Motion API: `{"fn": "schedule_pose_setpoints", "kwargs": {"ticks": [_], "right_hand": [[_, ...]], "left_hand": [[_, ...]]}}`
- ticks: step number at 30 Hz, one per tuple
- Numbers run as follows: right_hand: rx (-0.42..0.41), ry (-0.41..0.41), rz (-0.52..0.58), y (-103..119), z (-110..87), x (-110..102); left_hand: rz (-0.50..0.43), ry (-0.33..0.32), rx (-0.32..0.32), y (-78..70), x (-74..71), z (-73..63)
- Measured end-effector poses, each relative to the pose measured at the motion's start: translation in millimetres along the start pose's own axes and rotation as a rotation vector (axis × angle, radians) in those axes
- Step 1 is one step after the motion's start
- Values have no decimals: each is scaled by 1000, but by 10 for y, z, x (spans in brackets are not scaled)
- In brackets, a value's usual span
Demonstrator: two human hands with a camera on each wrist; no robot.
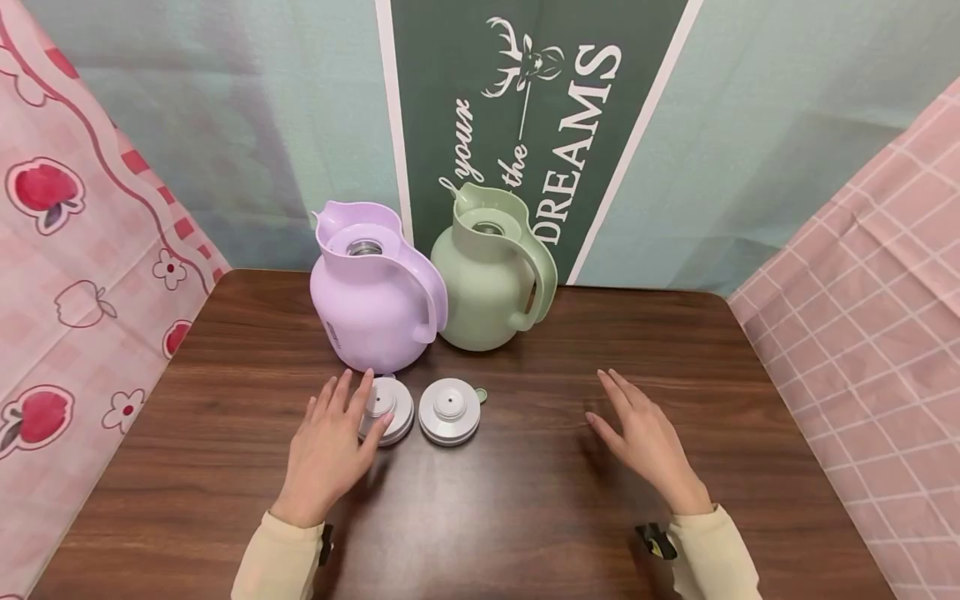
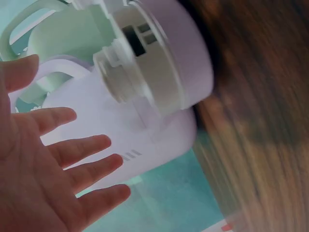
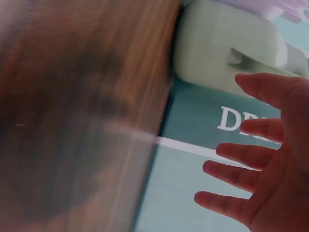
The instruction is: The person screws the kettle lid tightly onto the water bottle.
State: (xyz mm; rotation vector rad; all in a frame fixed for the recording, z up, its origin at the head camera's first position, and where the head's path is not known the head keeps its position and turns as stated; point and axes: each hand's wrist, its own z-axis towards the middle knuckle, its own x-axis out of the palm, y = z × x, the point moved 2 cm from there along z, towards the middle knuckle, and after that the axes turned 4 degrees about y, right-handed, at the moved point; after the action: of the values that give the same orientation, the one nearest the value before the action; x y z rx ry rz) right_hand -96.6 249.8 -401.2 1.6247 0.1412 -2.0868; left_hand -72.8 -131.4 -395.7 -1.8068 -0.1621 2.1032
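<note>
My left hand (image 1: 327, 450), fingers spread and holding nothing, hovers beside a round lid (image 1: 399, 412) and partly overlaps it in the head view. The left wrist view shows this lid (image 2: 154, 63) from the side, with a light threaded neck and a purple rim, near the open fingers. Just behind it stands a purple thermos jug (image 1: 367, 308), its top uncovered. A second lid (image 1: 450, 414) with a small green tab lies to the right, in front of a green thermos jug (image 1: 472, 292), also uncovered. Off to the right, my right hand (image 1: 648, 442) is held over the table with straight fingers.
A dark wood-grain table (image 1: 525, 517) carries everything. Behind it hangs a teal cloth (image 1: 750, 167) with a dark green lettered panel (image 1: 525, 117). Pink patterned cloth (image 1: 112, 292) walls the left side, and pink checked cloth (image 1: 877, 350) the right.
</note>
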Motion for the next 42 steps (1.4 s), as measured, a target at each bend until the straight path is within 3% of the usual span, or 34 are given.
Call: {"fn": "schedule_pose_setpoints", "kwargs": {"ticks": [11,19,32,38,42], "right_hand": [[-75,27,32,184,478,-199],[-32,61,117,304,915,-411],[91,253,357,273,1391,-580],[81,356,524,276,1538,-579],[89,385,576,273,1608,-554]], "left_hand": [[-12,-56,4,-156,-136,36],[-68,-38,0,-275,-176,58],[-127,51,21,-388,-188,90],[-143,106,43,-438,-231,130],[-147,159,37,-476,-269,180]]}}
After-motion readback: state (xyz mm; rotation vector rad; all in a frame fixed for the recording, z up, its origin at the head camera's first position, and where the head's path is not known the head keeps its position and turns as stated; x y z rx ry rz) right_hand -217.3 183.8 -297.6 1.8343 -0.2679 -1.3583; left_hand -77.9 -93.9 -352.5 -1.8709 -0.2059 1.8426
